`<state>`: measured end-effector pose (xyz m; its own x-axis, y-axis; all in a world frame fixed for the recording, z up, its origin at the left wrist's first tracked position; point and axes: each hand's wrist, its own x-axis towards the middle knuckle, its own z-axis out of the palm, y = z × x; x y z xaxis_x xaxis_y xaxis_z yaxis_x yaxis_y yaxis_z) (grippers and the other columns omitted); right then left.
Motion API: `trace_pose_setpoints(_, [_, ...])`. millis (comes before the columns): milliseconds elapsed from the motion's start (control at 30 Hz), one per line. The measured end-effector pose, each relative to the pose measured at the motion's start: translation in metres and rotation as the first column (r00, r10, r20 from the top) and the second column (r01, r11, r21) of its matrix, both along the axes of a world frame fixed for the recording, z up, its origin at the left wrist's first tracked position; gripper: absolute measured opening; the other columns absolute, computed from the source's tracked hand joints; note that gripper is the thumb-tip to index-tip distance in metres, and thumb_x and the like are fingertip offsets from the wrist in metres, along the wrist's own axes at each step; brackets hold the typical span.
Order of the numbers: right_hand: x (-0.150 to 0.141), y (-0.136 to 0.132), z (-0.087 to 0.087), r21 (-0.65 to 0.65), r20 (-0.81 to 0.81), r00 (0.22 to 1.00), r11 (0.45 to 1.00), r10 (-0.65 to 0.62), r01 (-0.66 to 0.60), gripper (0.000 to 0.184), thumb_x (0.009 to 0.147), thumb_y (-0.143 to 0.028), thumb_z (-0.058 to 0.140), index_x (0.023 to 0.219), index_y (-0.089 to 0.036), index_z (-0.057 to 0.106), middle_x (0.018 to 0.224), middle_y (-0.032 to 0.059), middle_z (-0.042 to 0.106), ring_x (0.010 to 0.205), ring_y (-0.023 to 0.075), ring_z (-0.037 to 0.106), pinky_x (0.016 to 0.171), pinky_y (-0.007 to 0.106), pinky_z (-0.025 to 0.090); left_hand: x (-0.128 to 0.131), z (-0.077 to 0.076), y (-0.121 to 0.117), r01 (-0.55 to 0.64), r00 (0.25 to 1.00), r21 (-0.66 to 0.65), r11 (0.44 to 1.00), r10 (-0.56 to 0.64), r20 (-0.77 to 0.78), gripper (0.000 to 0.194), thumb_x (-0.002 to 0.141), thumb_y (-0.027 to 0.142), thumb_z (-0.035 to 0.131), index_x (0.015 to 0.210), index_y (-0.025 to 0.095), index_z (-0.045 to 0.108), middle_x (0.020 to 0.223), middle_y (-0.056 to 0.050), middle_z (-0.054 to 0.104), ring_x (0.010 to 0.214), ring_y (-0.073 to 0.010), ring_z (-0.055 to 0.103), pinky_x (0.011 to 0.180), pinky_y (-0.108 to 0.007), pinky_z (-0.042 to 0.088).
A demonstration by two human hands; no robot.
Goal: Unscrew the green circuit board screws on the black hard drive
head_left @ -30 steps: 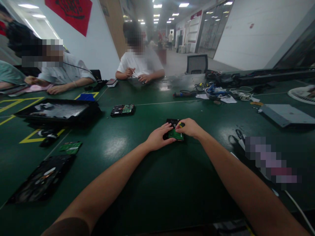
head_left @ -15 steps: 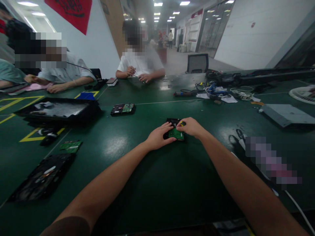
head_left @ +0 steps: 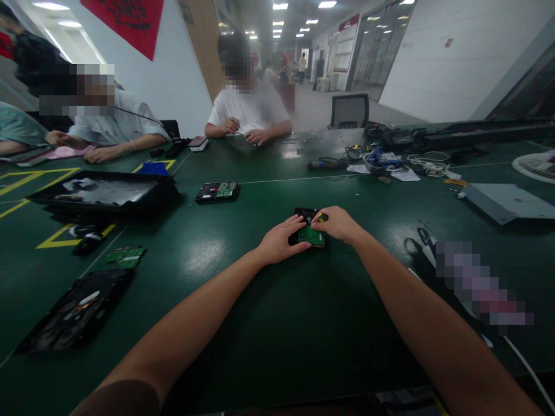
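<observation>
A black hard drive [head_left: 309,228] with a green circuit board on top lies on the green table [head_left: 277,300] ahead of me. My left hand [head_left: 277,241] rests on its left side, fingers curled over the edge, holding it down. My right hand [head_left: 338,223] is closed round a small tool with a yellow and black handle [head_left: 321,218], its tip on the drive.
A second drive [head_left: 217,192] lies further back left. A black tray [head_left: 104,195], a loose green board [head_left: 126,256] and a dark opened case [head_left: 76,312] are at the left. Cables and tools clutter the back right. Scissors [head_left: 422,237] lie at my right. Other people sit across the table.
</observation>
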<state>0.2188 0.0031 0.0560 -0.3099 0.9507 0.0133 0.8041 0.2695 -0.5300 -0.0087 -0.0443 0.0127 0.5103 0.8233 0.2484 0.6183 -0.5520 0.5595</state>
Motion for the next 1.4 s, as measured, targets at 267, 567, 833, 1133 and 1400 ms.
trace_pose_setpoints(267, [0.006,0.004,0.019,0.092,-0.100,0.985,0.985,-0.139,0.149,0.028,0.087,-0.027,0.066,0.110,-0.017,0.078,0.110,0.0108,0.075,0.099,0.0234,0.068,0.087,0.033,0.051,0.001,-0.002,0.001,-0.004,1.000,0.022,1.000,0.005,-0.029,0.076,0.090,0.064,0.068,0.150,0.019,0.056,0.164,-0.011,0.045,0.157,-0.0285,0.036,0.128,-0.049,0.035])
trace_pose_setpoints(567, [-0.011,-0.026,0.049,0.525,-0.274,0.950,0.803,-0.152,0.281,0.036,0.098,-0.029,0.056,0.131,-0.016,0.063,0.128,0.0169,0.066,0.116,0.0292,0.064,0.103,0.043,0.051,0.002,-0.001,-0.001,-0.016,0.999,0.032,0.999,0.017,-0.030,0.074,0.090,0.064,0.068,0.150,0.022,0.057,0.162,-0.010,0.048,0.157,-0.0292,0.037,0.128,-0.050,0.036])
trace_pose_setpoints(833, [0.000,-0.031,0.006,0.477,-0.351,0.884,0.754,-0.308,0.452,0.058,0.107,-0.044,0.043,0.158,-0.020,0.030,0.138,0.0186,0.065,0.119,0.0317,0.067,0.101,0.044,0.053,0.002,-0.002,-0.001,-0.018,0.999,0.050,0.999,0.020,-0.040,0.075,0.091,0.066,0.066,0.149,0.019,0.058,0.160,-0.012,0.051,0.156,-0.0289,0.038,0.127,-0.049,0.037])
trace_pose_setpoints(1133, [0.016,-0.031,-0.004,0.353,-0.426,0.837,0.788,-0.344,0.504,0.070,0.103,-0.030,0.044,0.165,-0.018,0.013,0.128,0.0199,0.067,0.099,0.0285,0.075,0.094,0.044,0.058,0.005,-0.002,-0.001,-0.018,0.997,0.077,0.997,0.024,-0.073,0.074,0.093,0.066,0.063,0.149,0.019,0.057,0.160,-0.012,0.052,0.156,-0.0296,0.038,0.129,-0.049,0.035])
trace_pose_setpoints(1400, [0.018,-0.021,-0.025,0.521,-0.564,0.815,0.710,-0.130,0.474,0.074,0.099,-0.040,0.058,0.162,-0.018,0.026,0.113,0.0141,0.068,0.085,0.0268,0.071,0.084,0.052,0.063,0.007,0.009,0.001,-0.005,0.993,0.094,0.996,0.016,-0.119,0.068,0.091,0.063,0.068,0.142,0.018,0.062,0.166,-0.014,0.043,0.151,-0.0329,0.044,0.125,-0.052,0.040])
